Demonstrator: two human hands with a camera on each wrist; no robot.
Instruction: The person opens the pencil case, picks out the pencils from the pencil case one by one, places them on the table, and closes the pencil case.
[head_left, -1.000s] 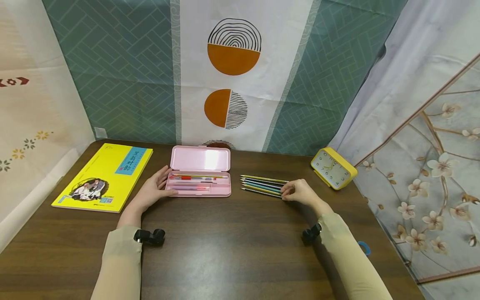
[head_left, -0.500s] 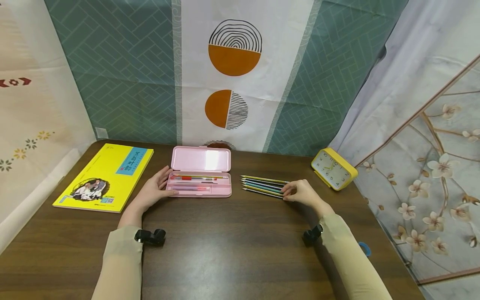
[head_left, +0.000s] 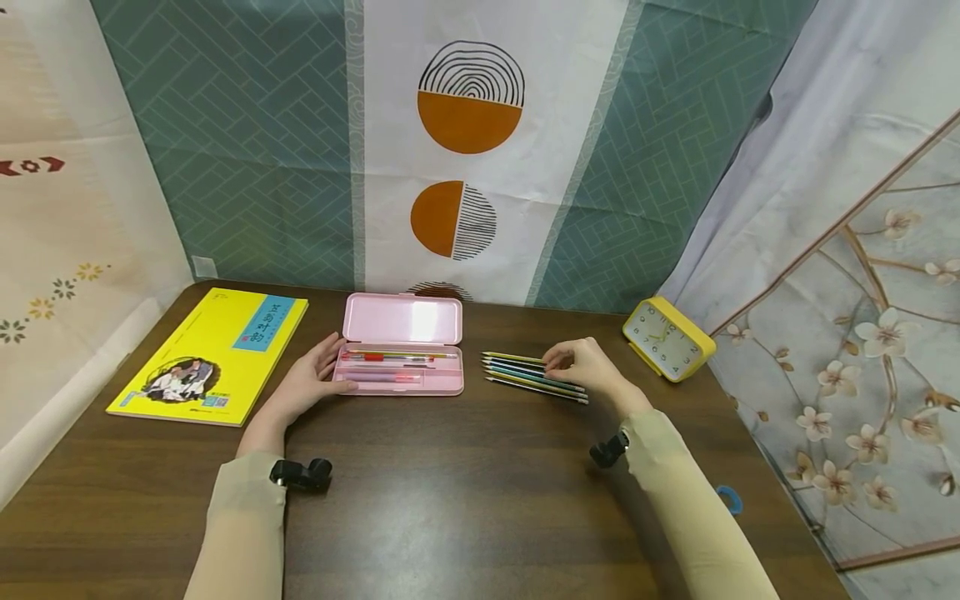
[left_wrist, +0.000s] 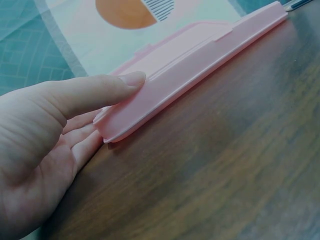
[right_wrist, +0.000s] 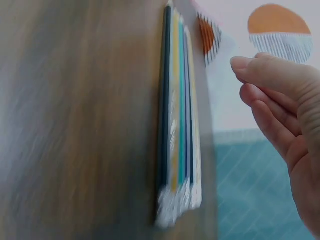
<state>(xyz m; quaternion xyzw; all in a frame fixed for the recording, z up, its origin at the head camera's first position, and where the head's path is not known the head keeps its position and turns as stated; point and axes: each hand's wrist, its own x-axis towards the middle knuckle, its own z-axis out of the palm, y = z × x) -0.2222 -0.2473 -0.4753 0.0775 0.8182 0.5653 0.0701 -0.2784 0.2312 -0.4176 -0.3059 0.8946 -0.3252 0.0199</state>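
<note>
In the head view an opened pink pencil case [head_left: 402, 318] lies at the table's middle back, with a red pen [head_left: 373, 357] and several other pens or pencils in its tray. My left hand [head_left: 306, 382] holds the case's left end; the left wrist view shows the thumb [left_wrist: 131, 80] against the near wall and the fingers behind the end. Right of the case lie several pencils [head_left: 517, 372], side by side, tips toward it. Over them hovers my right hand [head_left: 587, 367]. In the right wrist view its fingers are loosely bent, holding nothing, apart from the pencils [right_wrist: 181, 115].
A yellow book [head_left: 217, 350] lies at the left. The yellow alarm clock [head_left: 666, 337] stands to the back right, near the curtain. A small blue ring [head_left: 729, 500] is by the table's right edge. Patterned cloth [head_left: 480, 225] hangs behind the table.
My right hand has let go of the pencils' back ends and shifted up and left over them. Their ends now show. The left hand stays on the pencil case.
</note>
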